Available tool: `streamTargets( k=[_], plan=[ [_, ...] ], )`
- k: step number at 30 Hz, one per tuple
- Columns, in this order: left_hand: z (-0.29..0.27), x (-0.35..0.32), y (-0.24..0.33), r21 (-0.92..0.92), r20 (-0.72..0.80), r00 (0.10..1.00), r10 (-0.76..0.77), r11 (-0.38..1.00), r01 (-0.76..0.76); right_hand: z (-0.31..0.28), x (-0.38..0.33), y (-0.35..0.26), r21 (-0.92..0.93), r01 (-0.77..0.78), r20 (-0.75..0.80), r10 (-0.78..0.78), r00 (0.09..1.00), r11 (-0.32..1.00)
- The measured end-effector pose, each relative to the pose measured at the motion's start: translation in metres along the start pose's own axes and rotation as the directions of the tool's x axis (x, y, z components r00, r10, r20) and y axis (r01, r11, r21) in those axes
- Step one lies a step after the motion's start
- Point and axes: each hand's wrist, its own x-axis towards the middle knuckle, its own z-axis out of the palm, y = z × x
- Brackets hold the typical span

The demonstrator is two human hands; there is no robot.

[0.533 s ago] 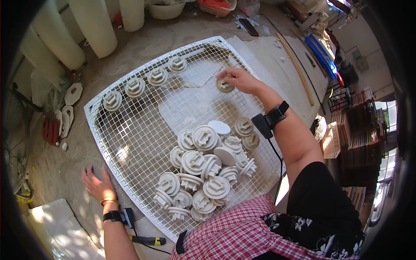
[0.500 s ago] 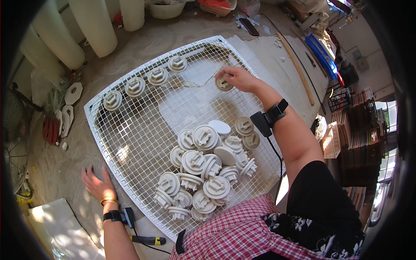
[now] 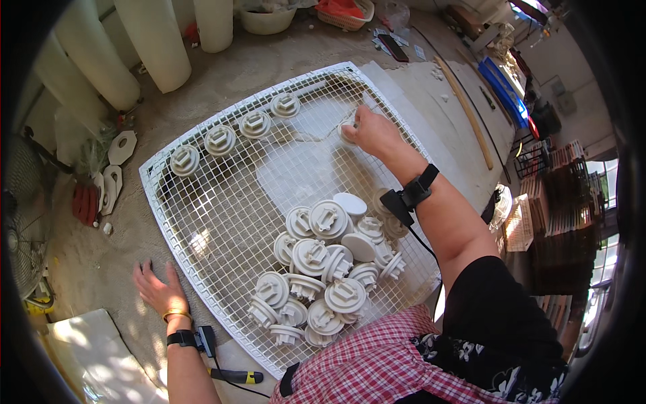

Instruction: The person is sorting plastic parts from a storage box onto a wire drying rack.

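My right hand (image 3: 375,131) is over the far right part of a white mesh tray (image 3: 202,252), its fingers closed on the edge of a round white stepped disc (image 3: 348,132) that is partly hidden under them. My left hand (image 3: 159,289) lies with fingers spread on the dusty table, left of the tray, holding nothing. Along the tray's far left side a row of several similar discs (image 3: 220,140) sits with raised blocks facing up. Nearer to me, many more discs are heaped in a pile (image 3: 323,262), some tilted or on edge.
Left of the tray lie flat white rings (image 3: 113,182) and red-handled things (image 3: 86,205), with a fan (image 3: 27,229) beyond. A yellow and black tool (image 3: 239,377) lies by the tray's near edge. At the back are a phone (image 3: 393,47) and white cylinders (image 3: 153,47); a wooden stick (image 3: 464,111) lies right.
My right hand has turned and its fingers have curled more tightly over the disc. My left hand stays flat on the table. The whole view has shifted slightly.
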Motion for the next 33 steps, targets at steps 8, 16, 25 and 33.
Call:
streamTargets(
  k=[8,16,25,33],
  plan=[
    [0.0,-0.001,0.0,-0.021,-0.018,1.0,0.006,1.0,-0.006,0.006,0.029,0.009,0.093,0.262,-0.163,-0.245,0.956,0.96],
    [0.001,0.0,-0.001,-0.027,-0.029,0.999,0.024,0.999,-0.025,0.013,0.092,-0.019,0.022,0.581,-0.242,-0.559,0.793,0.814],
    [0.002,-0.003,-0.005,-0.015,-0.032,0.999,0.027,1.0,-0.027,0.011,0.108,-0.029,-0.09,0.679,-0.104,-0.685,0.721,0.729],
    [0.003,-0.001,-0.008,-0.035,-0.024,0.999,0.046,0.998,-0.047,0.008,0.108,-0.032,-0.131,0.643,-0.097,-0.655,0.749,0.755]
  ],
)
